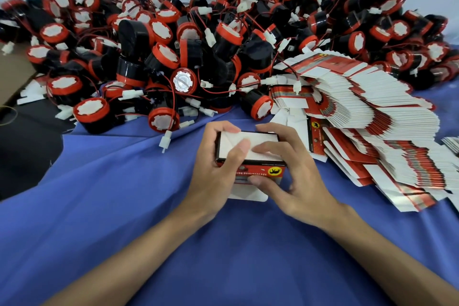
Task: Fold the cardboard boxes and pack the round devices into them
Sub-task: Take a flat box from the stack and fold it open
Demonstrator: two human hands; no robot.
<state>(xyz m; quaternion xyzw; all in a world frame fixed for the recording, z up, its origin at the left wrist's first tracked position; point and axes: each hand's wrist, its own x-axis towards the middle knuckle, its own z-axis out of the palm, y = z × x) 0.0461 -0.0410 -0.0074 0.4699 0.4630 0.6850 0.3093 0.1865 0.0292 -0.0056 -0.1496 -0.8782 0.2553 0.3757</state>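
A small red, black and white cardboard box (258, 140) is held upright over the blue cloth at the centre. My left hand (218, 169) grips its left side, fingers curled over the far edge and thumb pressing the white flaps. My right hand (293, 174) grips the right side, index finger on the far edge and thumb on the flaps. One white flap hangs out below the box. A large heap of round black devices with red rims (173, 57) and red wires with white plugs fills the back. A fanned stack of flat boxes (367, 117) lies at the right.
The blue cloth (124, 194) covers the table in front of me. A brown cardboard sheet (12, 77) lies at the far left edge. A loose white plug (165, 140) rests on the cloth left of my hands. A few more flat boxes (450, 143) show at the right edge.
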